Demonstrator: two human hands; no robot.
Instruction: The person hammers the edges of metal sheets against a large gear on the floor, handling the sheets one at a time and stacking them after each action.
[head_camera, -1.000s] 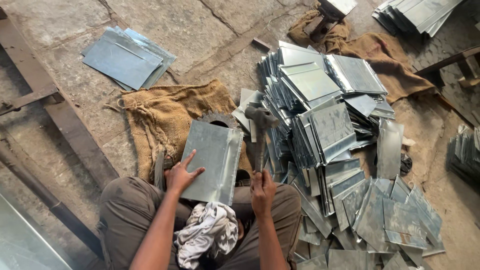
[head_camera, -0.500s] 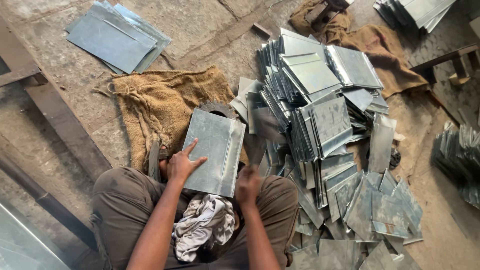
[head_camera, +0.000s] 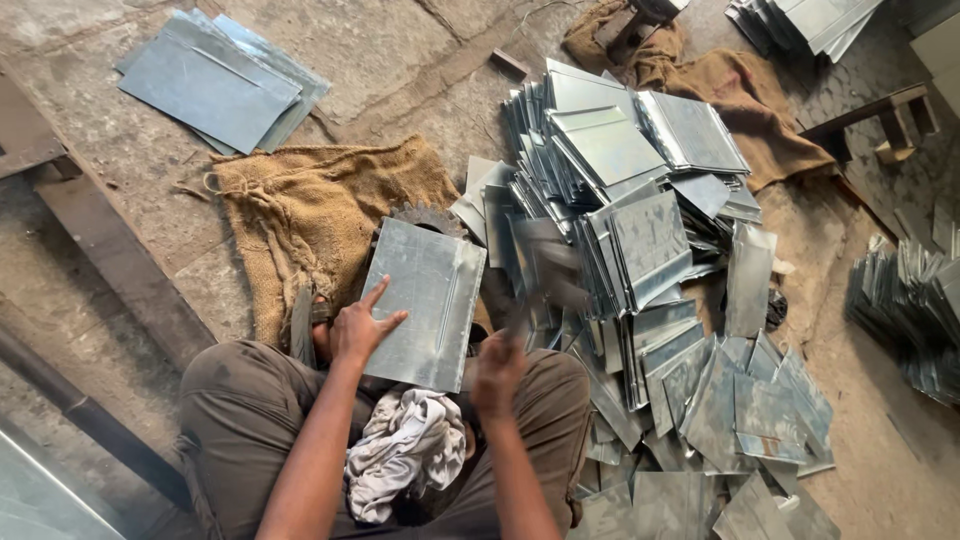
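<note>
— Sheet metal panel (head_camera: 425, 300): where does it lie?
— Flat in front of the seated person's knees, its far edge against a toothed wheel (head_camera: 428, 216), its left edge over the burlap sack (head_camera: 330, 215).
— And the left hand (head_camera: 362, 328)?
— Pressed on the panel's near left corner, fingers spread.
— The right hand (head_camera: 497, 368)?
— Blurred, just off the panel's right edge; I cannot tell how its fingers sit or what it grips.
— Any room to move?
— Crowded on the right by the heap of cut sheets (head_camera: 640, 260); bare floor opens to the left, toward a small stack of sheets (head_camera: 220, 80). A rag (head_camera: 405, 455) lies in the lap.
</note>
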